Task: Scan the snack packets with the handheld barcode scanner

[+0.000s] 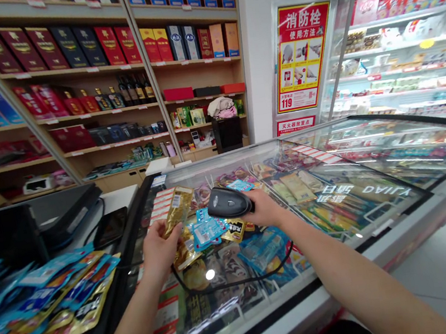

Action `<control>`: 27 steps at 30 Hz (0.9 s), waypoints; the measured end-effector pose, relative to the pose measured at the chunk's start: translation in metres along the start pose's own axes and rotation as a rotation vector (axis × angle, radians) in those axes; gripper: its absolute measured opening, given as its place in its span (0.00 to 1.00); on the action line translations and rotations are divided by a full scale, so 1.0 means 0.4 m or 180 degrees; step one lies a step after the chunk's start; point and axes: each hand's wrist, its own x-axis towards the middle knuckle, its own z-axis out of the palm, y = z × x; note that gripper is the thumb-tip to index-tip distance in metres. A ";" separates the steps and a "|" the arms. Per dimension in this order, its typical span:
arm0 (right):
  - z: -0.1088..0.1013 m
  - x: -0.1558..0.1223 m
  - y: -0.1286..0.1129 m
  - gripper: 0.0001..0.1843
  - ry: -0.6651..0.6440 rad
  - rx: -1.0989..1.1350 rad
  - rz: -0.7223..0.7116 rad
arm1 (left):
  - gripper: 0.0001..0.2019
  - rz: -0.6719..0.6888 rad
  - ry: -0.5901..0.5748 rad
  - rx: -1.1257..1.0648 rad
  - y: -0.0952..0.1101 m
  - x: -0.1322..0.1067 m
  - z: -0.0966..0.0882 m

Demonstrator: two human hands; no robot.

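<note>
My left hand (159,250) is closed on a gold snack packet (176,209), held upright above the glass lid of a chest freezer (369,234). My right hand (262,208) grips a black barcode scanner (228,202), its head pointing left toward the packet. The scanner's black cable (233,284) droops across the glass. Several small blue and gold packets (208,231) lie on the glass between my hands.
A heap of blue and gold packets (38,309) lies on the white counter at left, beside a black till device (45,218). Wooden shelves of boxed goods (81,48) fill the back wall. An open chiller (407,47) stands at right.
</note>
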 end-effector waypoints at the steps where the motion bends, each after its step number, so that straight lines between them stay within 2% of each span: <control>1: 0.000 0.000 0.000 0.08 0.0013 -0.0008 0.0004 | 0.17 -0.0014 0.0001 -0.0005 0.000 0.000 0.000; 12: 0.001 0.000 0.003 0.10 -0.0026 -0.0068 0.0077 | 0.19 -0.0032 -0.0014 0.0033 0.001 0.000 -0.003; 23: 0.004 -0.003 0.010 0.10 0.0138 0.0026 0.0012 | 0.18 -0.0016 -0.0026 -0.0072 -0.011 0.000 -0.001; 27: 0.002 -0.005 0.015 0.11 0.0296 0.0121 -0.0009 | 0.19 0.0075 0.0351 -0.0114 0.006 0.011 -0.009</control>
